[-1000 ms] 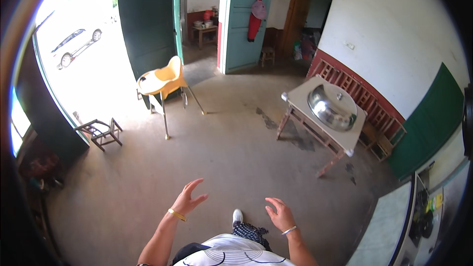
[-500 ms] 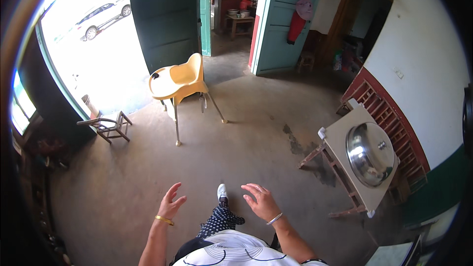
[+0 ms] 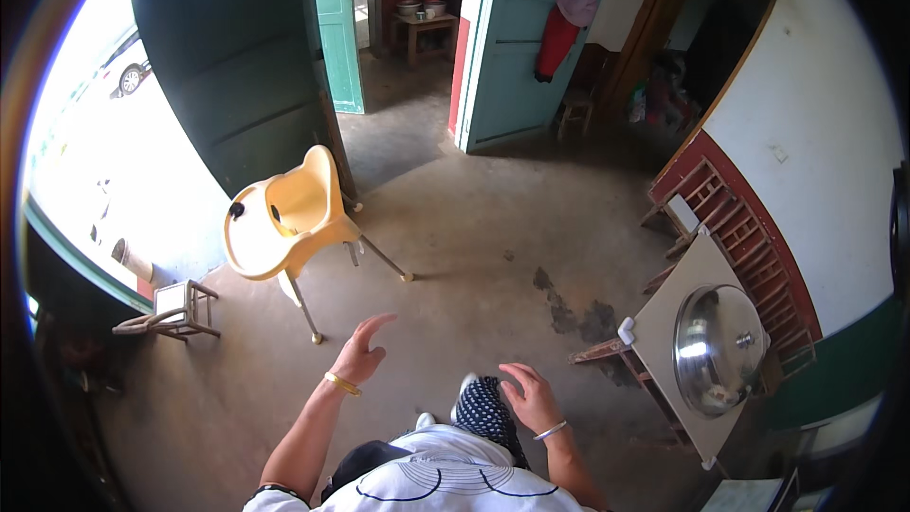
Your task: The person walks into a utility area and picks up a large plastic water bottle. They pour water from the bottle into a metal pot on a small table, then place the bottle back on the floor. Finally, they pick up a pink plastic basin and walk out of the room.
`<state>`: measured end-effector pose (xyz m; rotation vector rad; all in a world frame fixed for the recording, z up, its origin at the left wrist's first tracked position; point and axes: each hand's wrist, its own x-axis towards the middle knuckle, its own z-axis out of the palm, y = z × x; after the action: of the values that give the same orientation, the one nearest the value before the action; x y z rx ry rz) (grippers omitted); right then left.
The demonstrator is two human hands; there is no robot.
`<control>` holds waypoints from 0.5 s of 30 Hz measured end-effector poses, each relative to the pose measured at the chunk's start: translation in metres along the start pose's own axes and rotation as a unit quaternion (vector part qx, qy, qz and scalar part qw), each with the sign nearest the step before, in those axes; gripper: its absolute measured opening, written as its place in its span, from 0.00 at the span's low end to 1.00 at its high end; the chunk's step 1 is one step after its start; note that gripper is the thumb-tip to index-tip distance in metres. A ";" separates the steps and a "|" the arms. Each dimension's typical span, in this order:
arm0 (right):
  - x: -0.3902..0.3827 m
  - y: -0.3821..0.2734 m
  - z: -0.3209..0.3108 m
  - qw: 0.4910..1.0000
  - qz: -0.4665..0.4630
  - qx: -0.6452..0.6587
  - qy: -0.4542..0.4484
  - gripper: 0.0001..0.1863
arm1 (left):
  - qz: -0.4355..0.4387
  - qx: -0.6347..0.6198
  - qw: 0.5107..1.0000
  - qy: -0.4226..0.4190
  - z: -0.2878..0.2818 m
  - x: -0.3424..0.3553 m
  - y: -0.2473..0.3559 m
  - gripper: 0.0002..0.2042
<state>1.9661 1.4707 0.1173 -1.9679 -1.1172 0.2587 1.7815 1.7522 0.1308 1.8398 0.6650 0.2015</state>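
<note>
The yellow high chair (image 3: 322, 192) stands upright on the floor (image 3: 445, 228), ahead and to the left of the person, just beside the dark green door (image 3: 232, 47). Its tray (image 3: 254, 245) points toward the lower left and its backrest lies at the upper right, so its front-to-back line runs aslant, while its long axis stands upright along splayed legs, probably set wide for steadiness. The left hand (image 3: 358, 353) is nearest to it but apart from it; its grip is half open, thumb away from the curved fingers, with nothing held. The right hand (image 3: 533, 400) has a similarly loose, empty grip, well apart from the tabletop (image 3: 656, 324) on the right. There a metal lid (image 3: 700, 351) rests knob up, perhaps as a cover; what lies beneath cannot be told. White pads (image 3: 627, 330) fit the corners, presumably to soften them.
</note>
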 end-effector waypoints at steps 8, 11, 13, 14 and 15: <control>0.230 0.099 -0.008 0.999 -0.012 -0.009 -0.032 0.14 | -0.020 0.037 0.998 0.036 -0.037 0.204 0.003 0.24; 0.341 0.118 -0.010 0.997 -0.061 -0.008 -0.051 0.14 | -0.044 0.022 0.997 0.066 -0.060 0.270 0.019 0.13; 0.422 0.119 -0.006 0.992 -0.109 -0.013 -0.068 0.14 | -0.056 0.033 0.993 0.095 -0.080 0.310 0.030 0.09; 0.462 0.114 0.000 0.987 -0.137 -0.022 -0.076 0.14 | -0.064 0.035 0.991 0.108 -0.088 0.329 0.035 0.07; 0.497 0.109 0.007 0.981 -0.167 -0.033 -0.090 0.14 | -0.074 0.031 0.989 0.124 -0.092 0.345 0.038 0.05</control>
<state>2.3180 1.8378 0.1362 -1.8036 -1.5680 0.2247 2.0387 2.0020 0.1376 1.8311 0.9870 0.3191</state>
